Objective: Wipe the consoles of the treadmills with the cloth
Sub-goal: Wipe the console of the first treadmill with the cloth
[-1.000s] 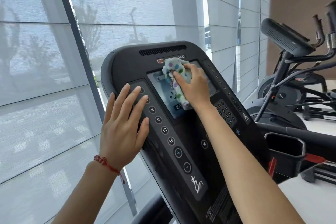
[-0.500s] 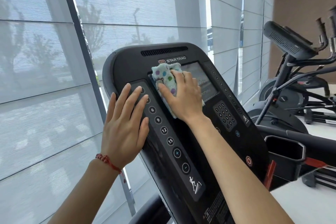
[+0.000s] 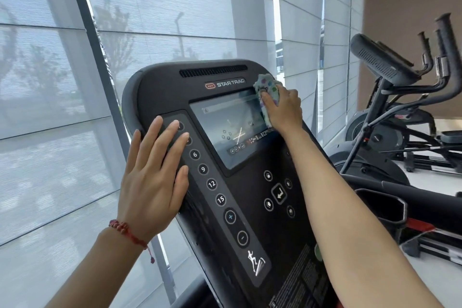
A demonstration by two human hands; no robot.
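Console [image 3: 250, 207], black, marked STAR TRAC, tilts up from near to far in the middle of the view. Vent slot runs along its far edge; screen [image 3: 230, 127] sits below the logo and is lit.

Right hand [image 3: 283, 107] is at the screen's far right corner. Thumb and fingers curl round the cloth [image 3: 266, 87], pinning it against the console where screen meets bezel. Cloth is pale with coloured dots; its bunched top sticks out past the fingers toward the far right rim, and a strip hangs below the thumb over the screen's right edge.

Left hand [image 3: 152, 177] lies flat, fingers straight and slightly spread, on the console's left edge. It holds nothing. Fingertips cover the top of the button strip [image 3: 220, 197]; the buttons 6, 9, 12, 15, plus and minus run on below them toward the near end. A red bracelet [image 3: 127, 232] is on the left wrist.

Arrow keypad [image 3: 278, 194] is below the screen, just left of the right forearm.

Window blinds [image 3: 175, 20] fill the left and far side. A second machine [image 3: 390, 67] stands well apart to the right.
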